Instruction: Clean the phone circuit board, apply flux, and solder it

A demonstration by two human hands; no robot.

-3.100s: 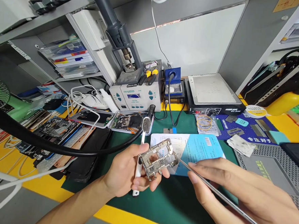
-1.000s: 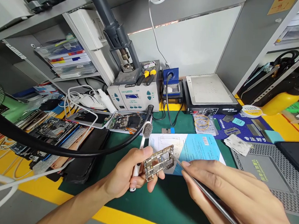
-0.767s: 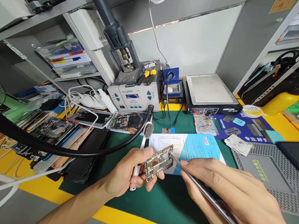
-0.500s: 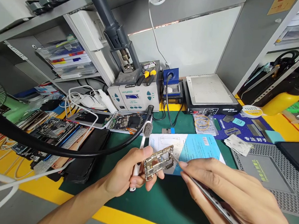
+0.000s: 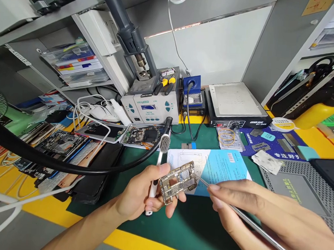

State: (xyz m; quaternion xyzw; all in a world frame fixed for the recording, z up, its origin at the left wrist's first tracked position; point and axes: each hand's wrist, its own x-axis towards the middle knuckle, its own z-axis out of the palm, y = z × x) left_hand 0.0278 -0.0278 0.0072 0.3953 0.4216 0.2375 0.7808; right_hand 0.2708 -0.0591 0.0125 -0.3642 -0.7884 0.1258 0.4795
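Note:
My left hand (image 5: 136, 193) is closed round a small phone circuit board (image 5: 168, 191), with the thumb on its upper left corner and fingertips beneath. The board is tilted toward me and has cut-out openings. In the same hand a white brush (image 5: 165, 144) stands upright, its grey bristles above the thumb. My right hand (image 5: 260, 207) grips slim metal tweezers (image 5: 258, 226). Their tips reach the board's right edge; whether they touch it I cannot tell. Under the board lies a blue and white printed sheet (image 5: 223, 169).
Behind stand a hot-air station (image 5: 152, 108), a blue soldering iron holder (image 5: 191, 89) and a heating plate (image 5: 237, 101). A black hose (image 5: 109, 171) arcs across the left. Opened devices (image 5: 59, 146) pile up there. A perforated grey mat (image 5: 291, 190) lies at right.
The tweezers and my right hand have shifted slightly right, and the tweezers have turned a little. The board has tilted slightly more toward me. My left hand keeps its grip.

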